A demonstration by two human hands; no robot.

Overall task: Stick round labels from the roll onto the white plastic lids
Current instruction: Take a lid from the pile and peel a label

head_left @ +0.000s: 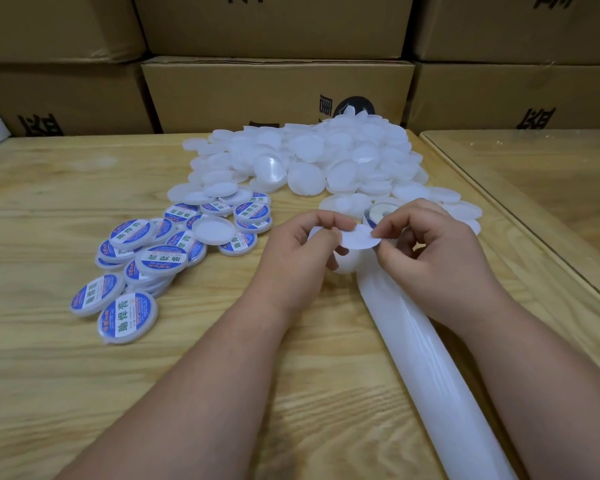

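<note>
On the wooden desk [84,209] before stacked cartons [274,95], our left hand [302,247] grips a lid [314,233] while our right hand [426,244] pinches a round label [359,239], blank side up, ready for sticking.

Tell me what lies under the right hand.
Under the right hand runs the glossy white backing strip, trailing toward the camera. The label roll peeks out beyond the fingers; how strip and roll join is covered by the hand.

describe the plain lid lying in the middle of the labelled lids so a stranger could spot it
On the wooden table, find the group of blue-labelled lids left of the hands. At its far right side one lid rests on the others. It alone there shows bare white plastic, with no blue label.
</note>
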